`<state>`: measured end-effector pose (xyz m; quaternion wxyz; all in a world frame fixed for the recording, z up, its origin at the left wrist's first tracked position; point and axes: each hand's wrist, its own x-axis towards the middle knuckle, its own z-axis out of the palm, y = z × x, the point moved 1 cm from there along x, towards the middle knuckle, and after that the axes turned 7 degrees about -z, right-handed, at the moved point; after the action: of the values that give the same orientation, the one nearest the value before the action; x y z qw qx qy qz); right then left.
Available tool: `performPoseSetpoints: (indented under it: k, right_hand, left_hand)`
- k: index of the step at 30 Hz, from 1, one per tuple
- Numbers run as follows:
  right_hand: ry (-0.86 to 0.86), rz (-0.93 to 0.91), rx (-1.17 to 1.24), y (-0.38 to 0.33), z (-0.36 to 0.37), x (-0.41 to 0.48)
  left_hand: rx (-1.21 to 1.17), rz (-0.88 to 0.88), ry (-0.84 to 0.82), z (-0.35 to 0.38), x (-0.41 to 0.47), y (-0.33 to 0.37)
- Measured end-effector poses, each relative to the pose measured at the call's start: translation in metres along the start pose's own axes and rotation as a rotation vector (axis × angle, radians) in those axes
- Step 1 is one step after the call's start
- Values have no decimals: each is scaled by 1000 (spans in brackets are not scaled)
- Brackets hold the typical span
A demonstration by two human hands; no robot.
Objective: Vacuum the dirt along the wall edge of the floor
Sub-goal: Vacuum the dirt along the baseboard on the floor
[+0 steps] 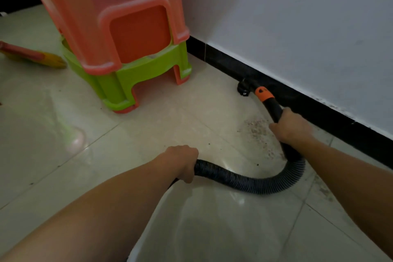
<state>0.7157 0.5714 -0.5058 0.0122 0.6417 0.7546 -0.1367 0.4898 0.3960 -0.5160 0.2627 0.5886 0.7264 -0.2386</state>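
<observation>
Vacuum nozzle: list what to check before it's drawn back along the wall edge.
1. Grip on the wand: ok, the right hand curls round it.
2. Hold on the hose: ok, the left hand grips it.
3. Position of the nozzle at the black baseboard: ok.
4. Pickup of the dirt patch: not ok, it lies on the tile beside the right hand.
5. Run of the hose: ok, one smooth loop, no kink.
6. Suction on: cannot tell.
</observation>
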Motion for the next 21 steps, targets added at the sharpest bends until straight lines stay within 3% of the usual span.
performPoseSetpoints:
  k: [8, 21]
  right_hand:
    - [21, -137, -144, -84, -9, 35]
    - [-66, 87, -69, 76, -30, -35]
  left_hand:
    - [-135, -97, -70, 12, 8, -30]
    - [-10, 129, -23, -10, 0, 52]
